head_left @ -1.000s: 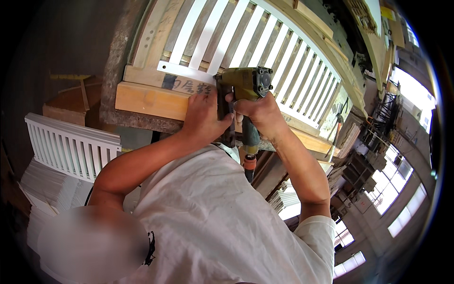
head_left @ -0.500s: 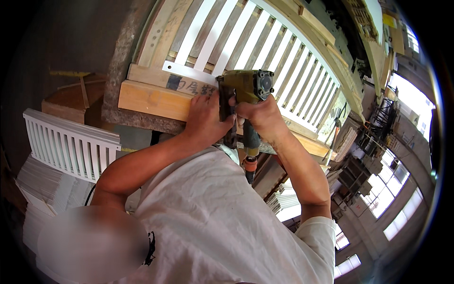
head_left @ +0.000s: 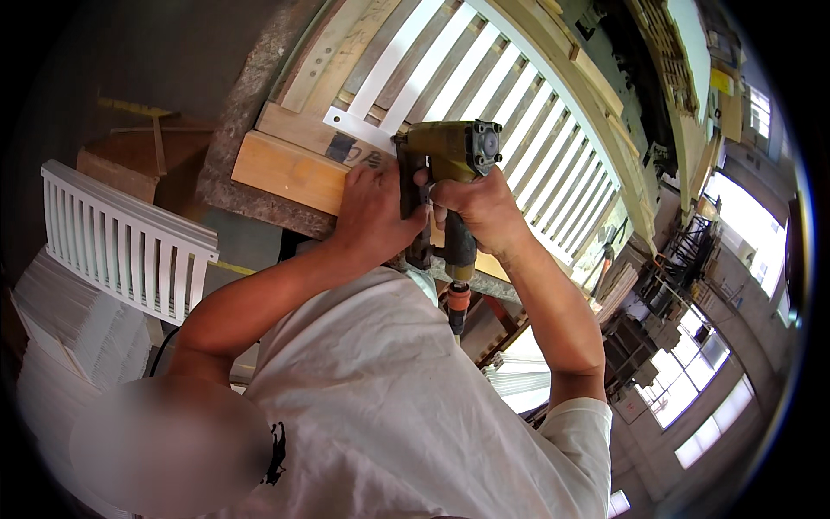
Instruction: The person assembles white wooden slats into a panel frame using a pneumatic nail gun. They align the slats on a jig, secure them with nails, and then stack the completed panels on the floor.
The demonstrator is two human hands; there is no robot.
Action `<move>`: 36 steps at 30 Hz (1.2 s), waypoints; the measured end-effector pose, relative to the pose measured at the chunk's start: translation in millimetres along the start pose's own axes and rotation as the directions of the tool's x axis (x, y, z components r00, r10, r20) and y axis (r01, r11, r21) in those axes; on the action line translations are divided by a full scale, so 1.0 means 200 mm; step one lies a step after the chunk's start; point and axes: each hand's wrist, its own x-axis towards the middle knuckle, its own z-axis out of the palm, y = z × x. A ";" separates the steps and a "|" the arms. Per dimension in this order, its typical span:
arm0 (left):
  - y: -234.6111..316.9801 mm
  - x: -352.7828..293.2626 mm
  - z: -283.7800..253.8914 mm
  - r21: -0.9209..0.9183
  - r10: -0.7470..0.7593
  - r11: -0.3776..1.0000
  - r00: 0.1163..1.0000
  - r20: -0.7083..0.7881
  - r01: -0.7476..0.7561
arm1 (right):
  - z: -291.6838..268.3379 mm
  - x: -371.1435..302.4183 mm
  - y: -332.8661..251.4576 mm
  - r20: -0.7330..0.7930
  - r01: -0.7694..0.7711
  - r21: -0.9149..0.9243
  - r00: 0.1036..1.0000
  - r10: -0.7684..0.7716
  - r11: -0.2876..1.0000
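My right hand (head_left: 480, 208) is wrapped round the black handle of an olive-gold air nail gun (head_left: 445, 143). An orange hose fitting (head_left: 457, 297) sits at the handle's lower end. My left hand (head_left: 373, 212) is closed at the gun's magazine, its thumb against it and its knuckles by the wooden edge; some fingers are hidden. The gun's nose meets the near rail of a white slatted panel (head_left: 445, 71), a little right of the rail's left end. That panel lies in a wooden jig (head_left: 290, 169), which has dark handwriting on its near board.
Another white slatted panel (head_left: 130, 238) stands at the left over a stack of white pieces (head_left: 86, 324). A brown box (head_left: 121, 169) sits behind it. Wooden strips (head_left: 596, 82) lie beyond the jig. Shelving and bright windows (head_left: 683, 372) are at the right.
Both hands and the nail gun have shifted left along the panel's near rail, closer to its left end. The whole view has turned slightly. My grip looks the same.
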 end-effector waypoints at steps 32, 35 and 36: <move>-0.05 -0.01 -0.11 -0.008 -0.054 0.999 0.989 -0.137 0.054 | 0.11 0.10 -0.14 0.106 0.103 -0.139 0.990 -0.089 0.985; -0.06 -0.01 -0.13 -0.035 -0.094 0.995 0.987 -0.130 0.090 | 0.15 0.10 -0.19 0.115 0.105 -0.173 0.990 -0.086 0.979; -0.06 0.00 -0.13 -0.050 -0.110 0.993 0.987 -0.117 0.104 | 0.16 0.10 -0.20 0.114 0.102 -0.184 0.990 -0.082 0.978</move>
